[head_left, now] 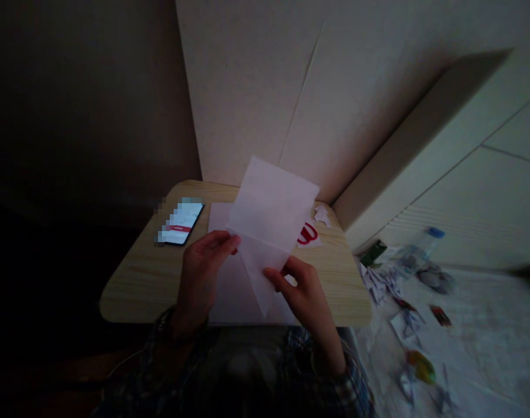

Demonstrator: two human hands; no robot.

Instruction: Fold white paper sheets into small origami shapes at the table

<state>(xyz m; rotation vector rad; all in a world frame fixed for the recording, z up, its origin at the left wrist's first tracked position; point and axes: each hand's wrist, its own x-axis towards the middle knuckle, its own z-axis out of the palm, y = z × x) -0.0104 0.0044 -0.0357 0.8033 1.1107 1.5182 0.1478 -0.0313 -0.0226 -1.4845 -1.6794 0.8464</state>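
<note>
White paper [274,204] extends beyond left grip [201,264] and right grip [306,287], each pinching its edge.

My sheet [277,204] plain white, faintly pinkish. From it: phone screen [184,216] at nine o'clock pale blue, band [180,229] red; looped handles [309,234] at three, red. Tabletop [138,290] yellowish, wood-grained. My sleeves [352,384] dark plaid.

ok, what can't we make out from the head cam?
All in the head view:
- Red loops: the rest is out of sight, seemingly behind the held sheet.
- Lower sheet: partly covered by the held sheet, left hand and right hand.
- Phone: screen text too small, partly pixelated.
- Floor clutter: blurred and dim.
</note>
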